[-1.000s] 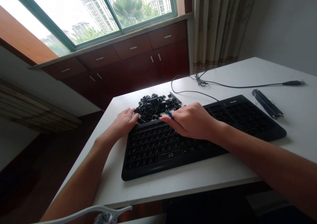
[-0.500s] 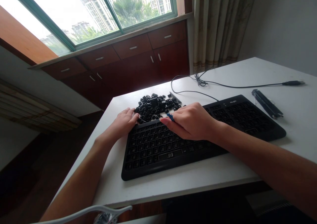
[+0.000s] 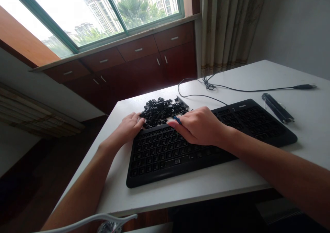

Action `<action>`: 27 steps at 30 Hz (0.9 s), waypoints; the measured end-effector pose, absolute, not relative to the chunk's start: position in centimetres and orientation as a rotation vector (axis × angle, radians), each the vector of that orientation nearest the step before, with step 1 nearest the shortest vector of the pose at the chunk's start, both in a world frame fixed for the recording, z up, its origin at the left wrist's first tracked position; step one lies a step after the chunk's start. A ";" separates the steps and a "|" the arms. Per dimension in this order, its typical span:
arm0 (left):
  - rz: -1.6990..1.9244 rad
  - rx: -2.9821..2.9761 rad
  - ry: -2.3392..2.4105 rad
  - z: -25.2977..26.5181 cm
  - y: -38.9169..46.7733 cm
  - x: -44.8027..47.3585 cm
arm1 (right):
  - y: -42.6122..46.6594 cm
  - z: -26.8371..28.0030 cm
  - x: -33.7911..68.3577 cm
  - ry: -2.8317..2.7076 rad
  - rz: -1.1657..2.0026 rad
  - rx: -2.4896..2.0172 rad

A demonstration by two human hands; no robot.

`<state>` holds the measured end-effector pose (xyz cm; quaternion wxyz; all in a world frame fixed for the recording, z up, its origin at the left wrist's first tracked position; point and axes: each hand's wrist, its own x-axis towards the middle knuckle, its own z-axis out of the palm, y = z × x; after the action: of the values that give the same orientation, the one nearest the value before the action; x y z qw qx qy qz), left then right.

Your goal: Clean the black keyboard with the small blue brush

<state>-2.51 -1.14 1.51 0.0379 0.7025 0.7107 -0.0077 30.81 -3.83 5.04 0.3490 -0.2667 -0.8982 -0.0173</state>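
the keyboard (image 3: 158, 147) lies beneath the right hand (image 3: 202, 126), clamped round a blue object (image 3: 177, 120).

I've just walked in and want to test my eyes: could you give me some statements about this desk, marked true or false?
1. The right hand, over the keyboard, holds a small blue object. True.
2. The keyboard has all its keycaps on. False: rows of key positions show without caps.
3. The left hand is at the edge of a heap of small black pieces. True.
4. The cable's plug lies on the keyboard. False: it lies on the white table.
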 end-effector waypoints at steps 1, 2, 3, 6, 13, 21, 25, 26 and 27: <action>-0.022 2.154 2.180 1.5 -1.1 -2.5 | -3.8 5.0 30.8 -2.325 -0.052 -0.694; -0.022 2.154 2.179 1.5 -1.1 -2.6 | -3.8 5.0 30.8 -2.321 -0.058 -0.695; -0.022 2.156 2.178 1.5 -1.1 -2.6 | -3.8 5.0 30.8 -2.316 -0.066 -0.698; -0.030 2.165 2.167 1.5 -1.1 -2.6 | -3.8 4.9 30.8 -2.300 -0.082 -0.698; -0.055 2.150 2.170 1.7 -1.2 -2.4 | -3.9 4.9 30.8 -2.304 -0.097 -0.707; -0.078 2.170 2.177 1.5 -1.1 -2.5 | -3.9 5.1 30.8 -2.368 -0.043 -0.660; -0.085 2.184 2.187 1.5 -1.0 -2.5 | -3.9 5.2 30.8 -2.389 -0.024 -0.659; -0.084 2.188 2.187 1.5 -1.0 -2.5 | -4.0 5.2 30.8 -2.396 -0.015 -0.660; -0.080 2.192 2.187 1.5 -1.0 -2.5 | -4.0 5.2 30.8 -2.405 -0.004 -0.662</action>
<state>-2.50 -1.02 1.49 0.0218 0.7075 0.7059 -0.0259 30.83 -4.01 5.19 0.3178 -0.2518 -0.9141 -0.0015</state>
